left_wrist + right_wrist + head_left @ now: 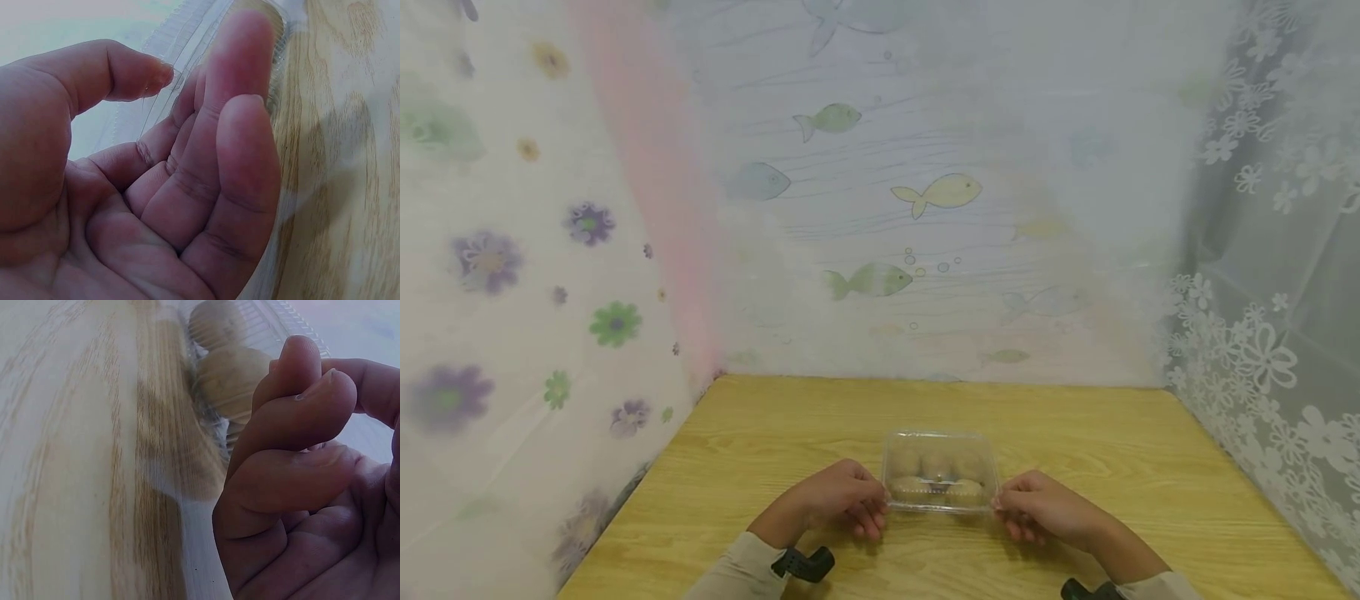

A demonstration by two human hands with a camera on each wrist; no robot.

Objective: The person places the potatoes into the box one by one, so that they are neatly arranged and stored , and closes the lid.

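A clear plastic clamshell box (936,507) stands on the table in the middle of the head view. Through its plastic show several round tan pieces (232,382), perhaps small cakes or buns. At the box's left front corner, my left hand (850,498) pinches the rim; the left wrist view has the thumb tip against the ridged edge, other fingers bent beside the wall. My right hand (1037,505) grips the opposite front corner between thumb and forefinger. In the right wrist view its other fingers curl in front of the box and hide part of it.
The wood-grain table (820,408) reaches back to a sheet printed with fish (953,191). A flowered sheet (616,323) borders the left side, and a lace-patterned sheet (1268,357) the right. Dark wrist devices (805,565) sit by both sleeves.
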